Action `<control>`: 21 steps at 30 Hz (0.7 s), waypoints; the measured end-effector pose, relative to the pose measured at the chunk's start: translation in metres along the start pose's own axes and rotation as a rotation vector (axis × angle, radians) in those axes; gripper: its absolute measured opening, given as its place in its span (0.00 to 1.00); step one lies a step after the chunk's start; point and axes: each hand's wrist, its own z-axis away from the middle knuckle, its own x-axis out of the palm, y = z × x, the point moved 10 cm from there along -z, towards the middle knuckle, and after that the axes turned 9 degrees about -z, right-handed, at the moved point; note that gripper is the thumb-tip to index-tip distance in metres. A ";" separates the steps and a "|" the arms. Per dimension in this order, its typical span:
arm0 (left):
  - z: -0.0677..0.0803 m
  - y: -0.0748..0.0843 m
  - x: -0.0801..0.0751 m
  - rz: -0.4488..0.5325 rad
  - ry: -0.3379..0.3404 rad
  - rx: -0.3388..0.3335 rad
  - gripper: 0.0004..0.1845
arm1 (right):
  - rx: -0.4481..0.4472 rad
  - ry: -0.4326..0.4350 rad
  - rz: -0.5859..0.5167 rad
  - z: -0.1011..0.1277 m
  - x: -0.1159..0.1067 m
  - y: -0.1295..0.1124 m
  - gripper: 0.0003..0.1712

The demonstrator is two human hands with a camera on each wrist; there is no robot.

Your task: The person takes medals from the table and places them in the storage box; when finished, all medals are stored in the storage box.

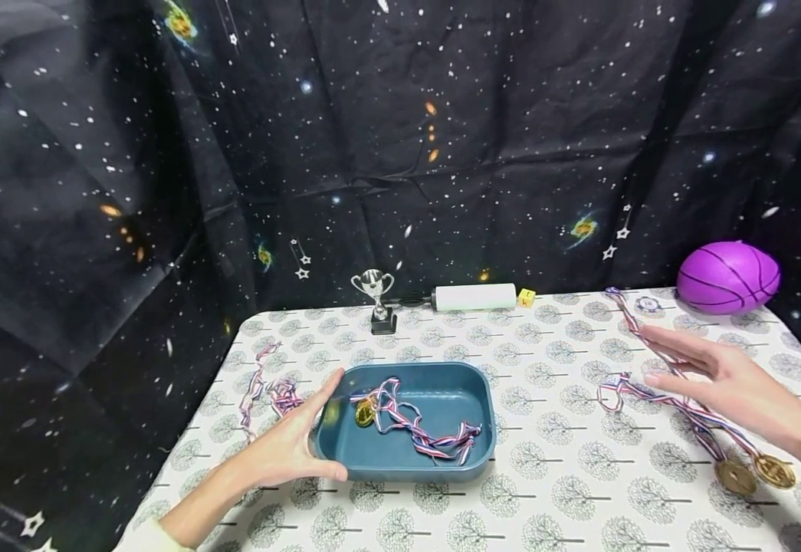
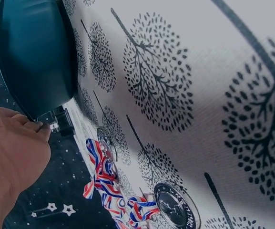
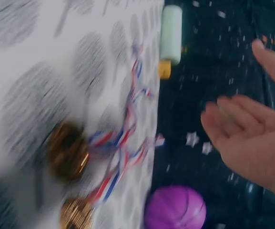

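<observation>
Your right hand (image 3: 251, 143) hangs open at the right of the frame, fingers spread, holding nothing. Lower left, two gold medals (image 3: 68, 152) (blurred) lie on the surface (image 3: 42, 62), ribbons (image 3: 127, 119) trailing upward; a purple ball (image 3: 175, 209) sits at the bottom.
</observation>
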 end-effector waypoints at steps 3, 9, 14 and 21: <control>-0.001 0.001 0.000 -0.005 -0.001 0.002 0.76 | -0.020 -0.030 0.007 0.017 -0.005 0.020 0.40; -0.002 0.003 0.000 -0.009 -0.003 0.011 0.76 | -0.149 -0.007 -0.043 0.051 -0.015 0.048 0.36; -0.002 0.002 0.000 -0.011 -0.004 0.010 0.76 | -0.088 0.066 0.033 0.075 -0.023 0.078 0.30; 0.000 0.000 0.001 -0.025 -0.016 0.005 0.76 | -0.065 0.133 0.063 0.093 -0.020 0.103 0.25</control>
